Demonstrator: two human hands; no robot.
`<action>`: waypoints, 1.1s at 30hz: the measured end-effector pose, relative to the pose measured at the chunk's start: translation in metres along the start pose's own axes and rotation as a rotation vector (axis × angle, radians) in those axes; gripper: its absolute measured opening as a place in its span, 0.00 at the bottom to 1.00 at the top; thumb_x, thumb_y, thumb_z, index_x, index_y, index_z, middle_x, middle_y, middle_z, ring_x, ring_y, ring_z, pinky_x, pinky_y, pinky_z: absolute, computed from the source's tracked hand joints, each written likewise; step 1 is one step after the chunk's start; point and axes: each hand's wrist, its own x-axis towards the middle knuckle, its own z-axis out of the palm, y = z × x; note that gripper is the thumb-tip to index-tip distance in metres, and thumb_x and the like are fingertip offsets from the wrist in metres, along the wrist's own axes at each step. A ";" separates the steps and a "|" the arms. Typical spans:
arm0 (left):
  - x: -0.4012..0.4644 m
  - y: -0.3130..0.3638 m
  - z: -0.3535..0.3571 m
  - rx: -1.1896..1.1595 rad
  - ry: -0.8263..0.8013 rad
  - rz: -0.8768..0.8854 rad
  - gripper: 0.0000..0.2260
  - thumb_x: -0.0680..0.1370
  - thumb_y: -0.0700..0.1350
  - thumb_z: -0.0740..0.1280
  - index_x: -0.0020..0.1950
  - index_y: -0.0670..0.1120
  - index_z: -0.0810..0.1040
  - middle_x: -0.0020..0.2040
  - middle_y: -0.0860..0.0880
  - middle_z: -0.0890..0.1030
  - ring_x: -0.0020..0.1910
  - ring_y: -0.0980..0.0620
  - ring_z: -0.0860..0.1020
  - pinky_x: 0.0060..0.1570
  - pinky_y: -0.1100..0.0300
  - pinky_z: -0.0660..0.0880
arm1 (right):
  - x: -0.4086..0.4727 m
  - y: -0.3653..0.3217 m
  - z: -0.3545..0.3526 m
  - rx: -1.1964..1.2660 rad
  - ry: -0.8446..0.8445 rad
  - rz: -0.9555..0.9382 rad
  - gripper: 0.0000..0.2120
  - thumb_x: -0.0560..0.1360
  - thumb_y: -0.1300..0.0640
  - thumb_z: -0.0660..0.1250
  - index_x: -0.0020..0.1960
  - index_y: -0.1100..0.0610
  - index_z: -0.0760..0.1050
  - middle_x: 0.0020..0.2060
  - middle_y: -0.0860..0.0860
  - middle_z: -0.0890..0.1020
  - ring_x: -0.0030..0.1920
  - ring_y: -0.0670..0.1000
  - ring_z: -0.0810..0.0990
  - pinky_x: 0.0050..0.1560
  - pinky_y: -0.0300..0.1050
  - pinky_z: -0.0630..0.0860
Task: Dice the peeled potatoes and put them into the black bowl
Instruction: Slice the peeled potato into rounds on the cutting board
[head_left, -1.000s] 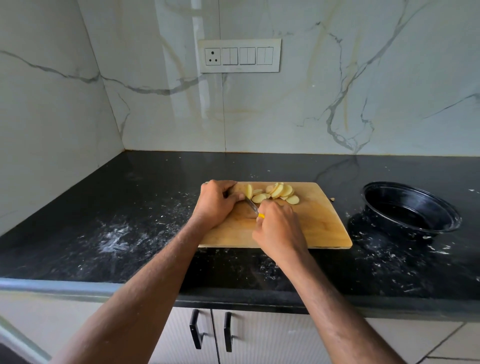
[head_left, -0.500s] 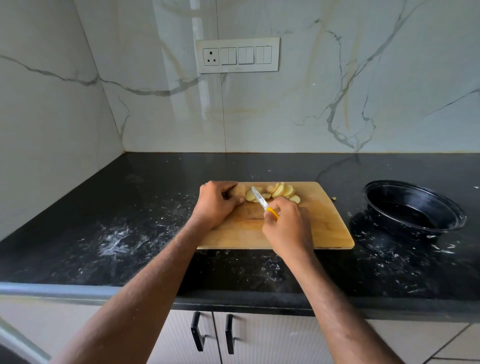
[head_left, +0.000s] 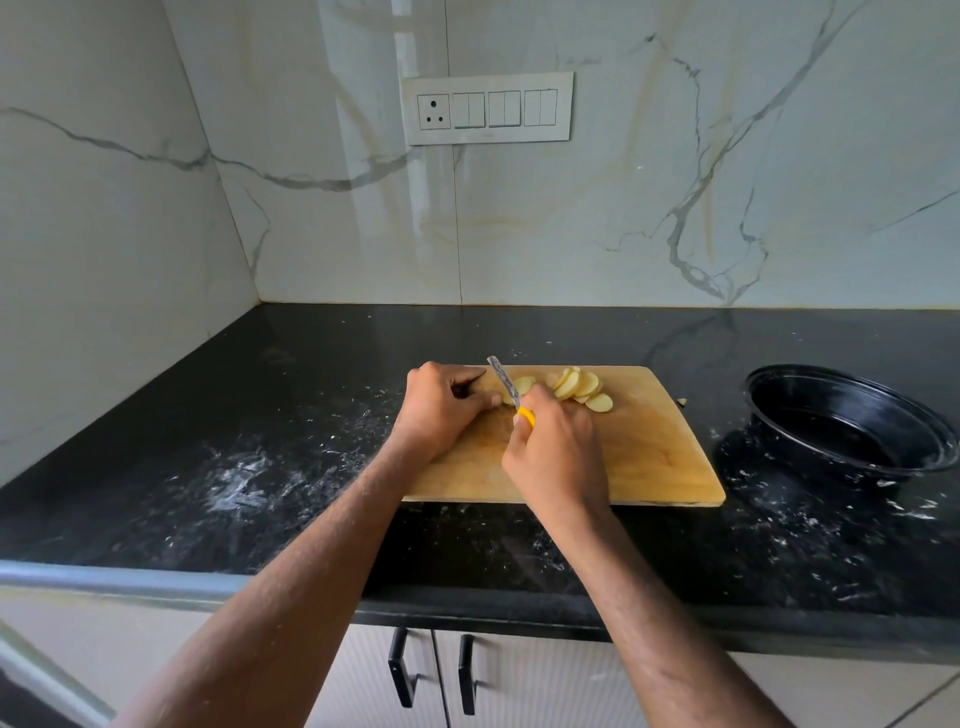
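Head view: left hand (head_left: 441, 408) curled, pinning potato (head_left: 506, 399); right hand (head_left: 558, 452) grips knife (head_left: 506, 387). Risk: blade beside left fingertips, potato slipping. Black bowl (head_left: 852, 421) well apart.

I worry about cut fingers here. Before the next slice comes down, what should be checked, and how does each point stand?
1. Right hand grips the knife by its yellow handle: ok.
2. Left hand steadies the potato: ok.
3. Left fingertips tucked clear of the blade: cannot tell.
4. Cutting board flat on the counter: ok.
5. Cut slices lie right of the blade: ok.
6. Black bowl upright, beside the board: ok.
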 end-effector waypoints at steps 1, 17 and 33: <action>0.000 -0.001 0.000 0.005 -0.002 0.017 0.04 0.73 0.47 0.78 0.41 0.55 0.86 0.35 0.56 0.84 0.34 0.55 0.77 0.35 0.63 0.74 | -0.001 -0.001 0.000 0.000 0.002 -0.002 0.05 0.78 0.60 0.65 0.54 0.57 0.76 0.39 0.54 0.81 0.38 0.52 0.75 0.34 0.45 0.69; 0.003 -0.004 0.000 0.045 -0.008 0.034 0.05 0.74 0.47 0.77 0.40 0.48 0.86 0.34 0.52 0.83 0.30 0.56 0.74 0.30 0.65 0.71 | -0.001 -0.002 -0.004 0.009 -0.029 0.030 0.08 0.80 0.59 0.64 0.58 0.56 0.77 0.40 0.50 0.79 0.39 0.48 0.73 0.32 0.34 0.65; 0.007 -0.013 0.004 0.029 -0.011 0.023 0.06 0.74 0.46 0.77 0.42 0.44 0.85 0.37 0.46 0.84 0.34 0.57 0.70 0.40 0.55 0.76 | 0.013 -0.010 0.010 -0.030 -0.075 0.043 0.08 0.77 0.61 0.64 0.55 0.56 0.77 0.44 0.56 0.82 0.44 0.56 0.81 0.37 0.48 0.78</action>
